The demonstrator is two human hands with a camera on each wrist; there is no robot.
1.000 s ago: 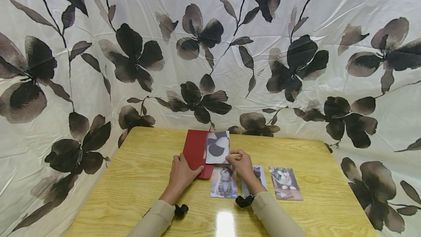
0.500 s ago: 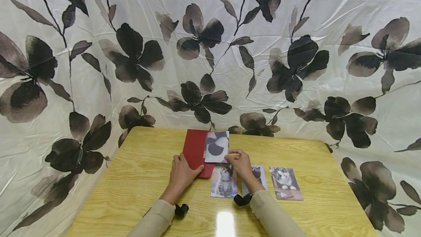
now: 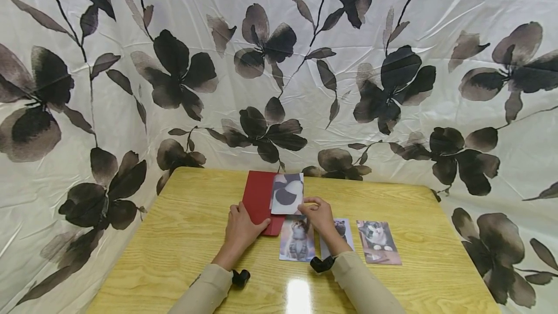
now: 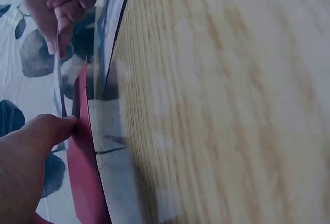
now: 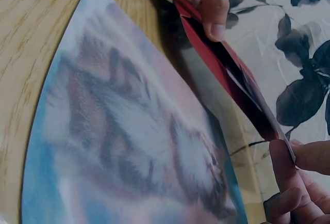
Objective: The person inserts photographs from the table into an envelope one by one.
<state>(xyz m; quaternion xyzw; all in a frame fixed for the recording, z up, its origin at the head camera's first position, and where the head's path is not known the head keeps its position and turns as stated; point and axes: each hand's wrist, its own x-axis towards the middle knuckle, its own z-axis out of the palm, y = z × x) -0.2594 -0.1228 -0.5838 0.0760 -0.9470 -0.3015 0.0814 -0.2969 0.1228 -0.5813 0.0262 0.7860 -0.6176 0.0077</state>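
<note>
My left hand (image 3: 242, 229) grips a red paper envelope (image 3: 258, 190), thumb at its open side. In the right wrist view the mouth of the envelope (image 5: 209, 61) gapes, with the left thumb (image 5: 214, 25) at the opening. My right hand (image 3: 320, 218) pinches the lower right edge of a grey-and-white photo print (image 3: 287, 195) between thumb and finger. That print lies against the envelope's right side, its left edge at the mouth; how far it reaches inside is hidden. Just below lies a photo of a tabby kitten (image 3: 297, 242).
To the right lie a second cat photo (image 3: 342, 229), partly covered by the right forearm, and a photo of a grey-and-white cat (image 3: 379, 242). Everything is on a wooden table (image 3: 183, 236). A floral curtain (image 3: 322, 91) hangs behind its back edge.
My right hand and the pinched photo print have shifted slightly left, further over the envelope. The left hand keeps its place, and the photos on the table have not moved.
</note>
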